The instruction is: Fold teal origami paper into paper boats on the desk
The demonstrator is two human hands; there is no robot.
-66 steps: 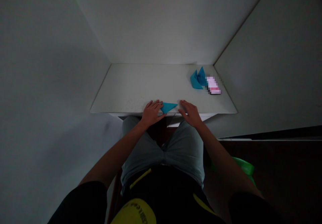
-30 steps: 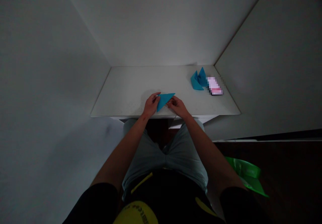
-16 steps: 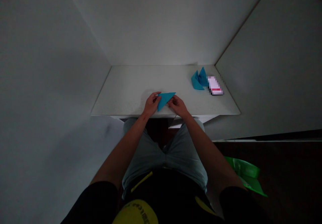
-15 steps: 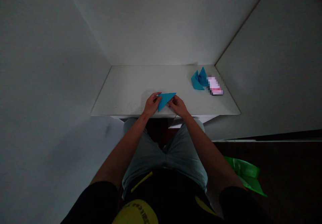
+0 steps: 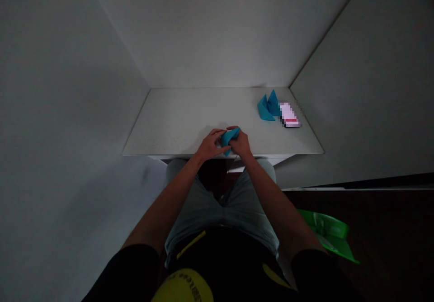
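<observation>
A folded blue paper piece [image 5: 229,135] is pinched between both hands just above the near edge of a small white table [image 5: 176,121]. My left hand [image 5: 210,144] grips its left side with curled fingers. My right hand [image 5: 240,143] closes on its right side, fingers wrapped over the top. Most of the paper is hidden by the fingers; only a narrow blue wedge shows.
A finished blue folded paper shape [image 5: 267,106] sits at the table's far right, beside a blurred pink-and-white flat object [image 5: 289,115]. Pale walls close in on the left, back and right. A green object [image 5: 325,236] lies on the dark floor at the right.
The blue paper lay flat under my hands, then was lifted as a wide triangle. Now my hands have come together and the paper looks smaller and more folded.
</observation>
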